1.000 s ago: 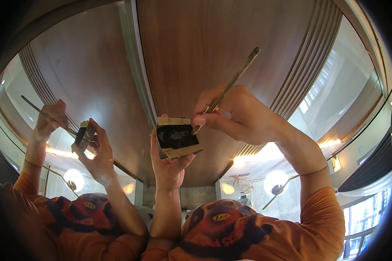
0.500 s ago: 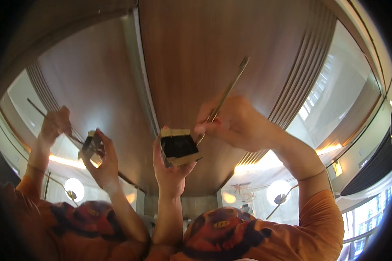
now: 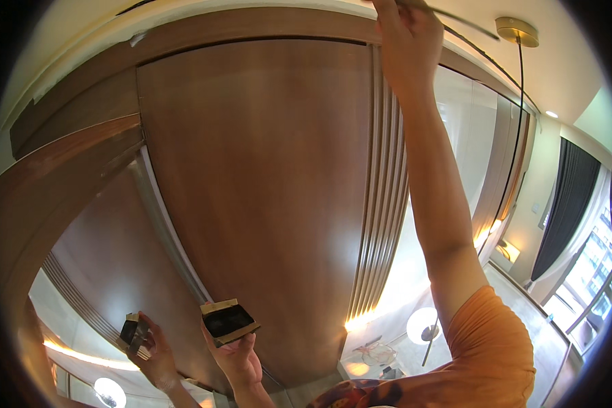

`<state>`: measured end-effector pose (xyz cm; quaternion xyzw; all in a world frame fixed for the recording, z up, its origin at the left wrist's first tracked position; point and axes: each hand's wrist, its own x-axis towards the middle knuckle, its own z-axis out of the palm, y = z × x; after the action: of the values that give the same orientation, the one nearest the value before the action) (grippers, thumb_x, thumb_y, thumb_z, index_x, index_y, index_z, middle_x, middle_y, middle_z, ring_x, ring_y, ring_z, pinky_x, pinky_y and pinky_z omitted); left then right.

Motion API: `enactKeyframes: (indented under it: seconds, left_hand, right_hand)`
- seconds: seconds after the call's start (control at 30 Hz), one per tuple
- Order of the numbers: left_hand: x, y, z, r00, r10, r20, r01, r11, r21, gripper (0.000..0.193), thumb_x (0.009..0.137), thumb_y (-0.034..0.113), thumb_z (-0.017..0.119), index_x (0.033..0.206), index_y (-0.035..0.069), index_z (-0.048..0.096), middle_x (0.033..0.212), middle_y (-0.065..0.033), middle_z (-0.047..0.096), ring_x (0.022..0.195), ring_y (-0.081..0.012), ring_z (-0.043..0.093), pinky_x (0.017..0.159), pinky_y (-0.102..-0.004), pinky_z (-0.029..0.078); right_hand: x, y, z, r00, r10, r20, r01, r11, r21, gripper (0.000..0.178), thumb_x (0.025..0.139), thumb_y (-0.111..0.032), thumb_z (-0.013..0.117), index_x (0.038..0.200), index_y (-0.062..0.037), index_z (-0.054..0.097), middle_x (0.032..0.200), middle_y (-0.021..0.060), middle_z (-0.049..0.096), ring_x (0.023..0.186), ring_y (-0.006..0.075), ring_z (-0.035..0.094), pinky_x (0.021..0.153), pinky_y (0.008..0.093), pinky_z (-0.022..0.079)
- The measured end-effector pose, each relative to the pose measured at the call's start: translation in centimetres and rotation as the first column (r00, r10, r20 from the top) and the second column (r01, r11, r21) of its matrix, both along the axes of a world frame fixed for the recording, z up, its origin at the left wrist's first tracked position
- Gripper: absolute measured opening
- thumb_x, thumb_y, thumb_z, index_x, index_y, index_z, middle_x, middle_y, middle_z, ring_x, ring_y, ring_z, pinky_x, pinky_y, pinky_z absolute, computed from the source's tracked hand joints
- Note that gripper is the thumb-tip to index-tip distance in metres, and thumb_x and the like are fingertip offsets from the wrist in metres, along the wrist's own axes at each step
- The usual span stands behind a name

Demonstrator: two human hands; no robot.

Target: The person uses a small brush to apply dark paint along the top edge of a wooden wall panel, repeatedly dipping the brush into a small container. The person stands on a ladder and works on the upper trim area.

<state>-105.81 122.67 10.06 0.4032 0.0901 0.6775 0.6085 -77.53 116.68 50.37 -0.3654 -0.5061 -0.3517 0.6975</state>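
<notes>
My left hand (image 3: 239, 357) is closed around a small open box (image 3: 230, 334) with tan edges and a dark inside, held low in front of the brown wood panel. What the dark inside contains cannot be made out. High up at the top edge, my right hand (image 3: 411, 37) grips a long thin stick-like tool (image 3: 466, 24), one end pointing to the right. The tool's other end is hidden or out of the picture, so its exact kind is unclear. My right arm is stretched upward, near the panel's upper frame and the ceiling edge.
A tall brown wood panel (image 3: 265, 170) with a ribbed strip (image 3: 381, 183) fills the middle. At the left, a mirror (image 3: 115, 251) reflects my left hand and the box. A gold ceiling mount (image 3: 517, 31) with a black cord hangs at upper right, beyond it a dark curtain (image 3: 568, 197).
My right hand has risen from beside the box to the top edge, carrying the thin tool. The box in my left hand now appears lower and further left; the view has tilted upward.
</notes>
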Motion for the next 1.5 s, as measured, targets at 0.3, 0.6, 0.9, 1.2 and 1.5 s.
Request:
enactKeyframes:
  seconds: [0.3, 0.6, 0.9, 1.2, 1.5]
  left_hand:
    - [0.1, -0.1, 0.4, 1.000, 0.009, 0.013, -0.009, 1.000, 0.013, 0.099, 0.073, -0.009, 0.082, 0.158, 0.005, 0.031, 0.137, -0.0083, 0.057, 0.117, -0.0184, 0.062, 0.099, -0.0325, 0.054]
    - [-0.2, -0.2, 0.5, 1.000, 0.007, 0.021, -0.007, 1.000, 0.020, 0.098, 0.074, -0.010, 0.081, 0.158, 0.005, 0.031, 0.130, -0.0078, 0.060, 0.112, -0.0180, 0.064, 0.097, -0.0322, 0.055]
    - [0.2, -0.4, 1.0, 0.998, 0.064, 0.012, -0.064, 0.998, 0.029, 0.093, 0.078, -0.009, 0.077, 0.158, 0.003, 0.030, 0.121, -0.0087, 0.063, 0.101, -0.0202, 0.066, 0.093, -0.0344, 0.054]
    - [-0.2, -0.1, 0.6, 0.999, 0.003, 0.033, -0.003, 1.000, 0.020, 0.098, 0.074, -0.009, 0.081, 0.158, 0.005, 0.032, 0.130, -0.0068, 0.059, 0.111, -0.0170, 0.063, 0.096, -0.0318, 0.054]
    - [0.0, -0.1, 0.7, 0.999, 0.033, 0.019, -0.034, 0.999, 0.018, 0.098, 0.074, -0.007, 0.083, 0.157, 0.005, 0.032, 0.126, -0.0049, 0.060, 0.107, -0.0155, 0.063, 0.091, -0.0306, 0.054]
  right_hand:
    - [1.1, 4.2, 4.8, 0.980, -0.089, 0.177, 0.069, 0.991, 0.115, 0.025, 0.100, -0.022, 0.068, 0.107, 0.0005, 0.075, 0.090, 0.0116, 0.076, 0.066, 0.0140, 0.061, 0.060, 0.0322, 0.048]
    - [1.1, 3.2, 4.2, 0.954, -0.290, 0.077, 0.286, 0.957, 0.054, 0.027, 0.101, -0.024, 0.066, 0.108, 0.0012, 0.075, 0.098, 0.0150, 0.077, 0.076, 0.0207, 0.071, 0.068, 0.0341, 0.055]
    - [-1.6, 5.5, 5.2, 0.967, -0.128, 0.221, 0.118, 0.991, 0.057, 0.030, 0.100, -0.025, 0.068, 0.112, 0.0007, 0.076, 0.099, 0.0139, 0.079, 0.070, 0.0200, 0.069, 0.063, 0.0352, 0.054]
    - [-2.6, 6.2, 5.4, 0.961, 0.215, 0.172, -0.200, 0.975, -0.097, 0.028, 0.100, -0.023, 0.070, 0.118, -0.0013, 0.075, 0.108, 0.0129, 0.077, 0.095, 0.0200, 0.070, 0.080, 0.0344, 0.055]
    - [-1.7, 4.6, 5.1, 0.982, -0.077, 0.173, 0.075, 0.997, 0.014, 0.020, 0.097, -0.014, 0.069, 0.109, -0.0001, 0.077, 0.094, 0.0105, 0.078, 0.074, 0.0156, 0.068, 0.065, 0.0313, 0.053]
